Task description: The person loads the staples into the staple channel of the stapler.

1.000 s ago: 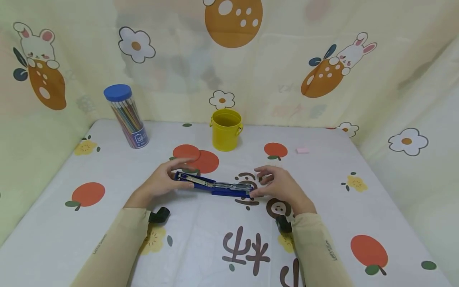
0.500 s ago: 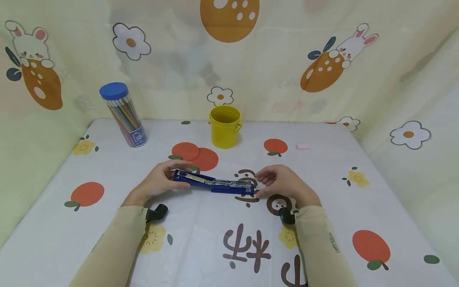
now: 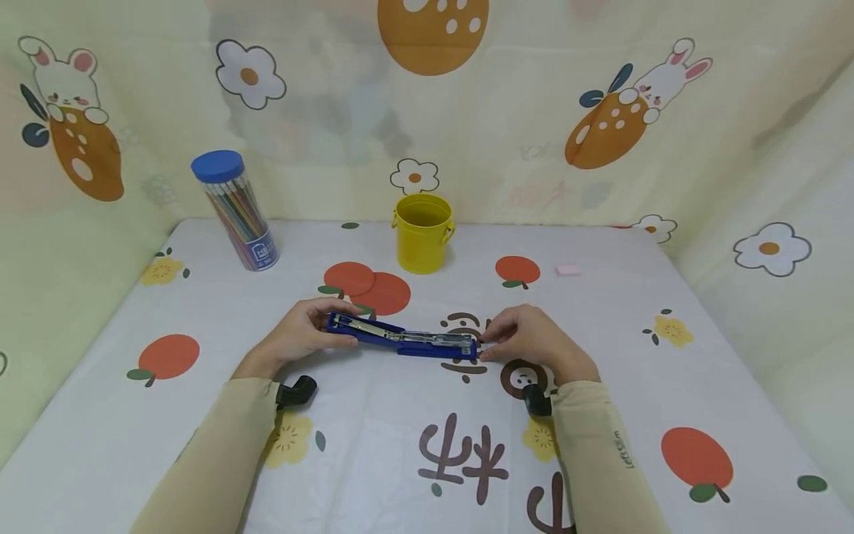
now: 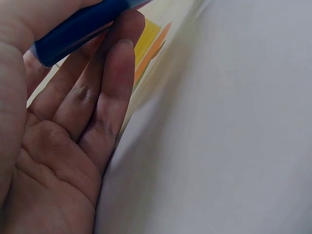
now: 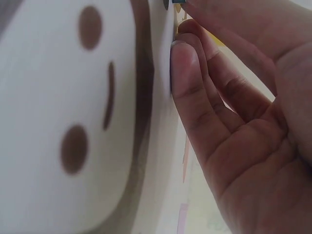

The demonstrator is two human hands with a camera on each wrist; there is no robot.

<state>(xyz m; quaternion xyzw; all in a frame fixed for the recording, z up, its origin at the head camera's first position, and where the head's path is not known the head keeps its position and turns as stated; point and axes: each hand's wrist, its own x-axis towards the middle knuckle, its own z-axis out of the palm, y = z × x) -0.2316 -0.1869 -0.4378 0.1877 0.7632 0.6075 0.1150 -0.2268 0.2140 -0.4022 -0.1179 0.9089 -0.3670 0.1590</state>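
Observation:
A blue stapler (image 3: pixel 403 340), swung open nearly flat with its metal inner parts showing, lies across the middle of the head view. Its left end is held by my left hand (image 3: pixel 302 331), thumb in front and fingers behind. In the left wrist view, the blue end of the stapler (image 4: pixel 80 31) sits between thumb and fingers. At the stapler's right end, my right hand (image 3: pixel 530 343) has curled fingers, with thumb and fingertips pinching at the tip. The right wrist view shows the right hand (image 5: pixel 243 122) mostly from the palm side; the pinched spot is cut off at the top.
A yellow bucket (image 3: pixel 422 245) stands at the back of the table. Left of it is a clear jar of pencils (image 3: pixel 240 222) with a blue lid. A pink eraser (image 3: pixel 568 271) lies at the back right. A printed curtain (image 3: pixel 333 111) hangs behind.
My right hand has shifted slightly right and its fingers have drawn closer together at the stapler's end. The left hand keeps its hold. The head view has shifted slightly.

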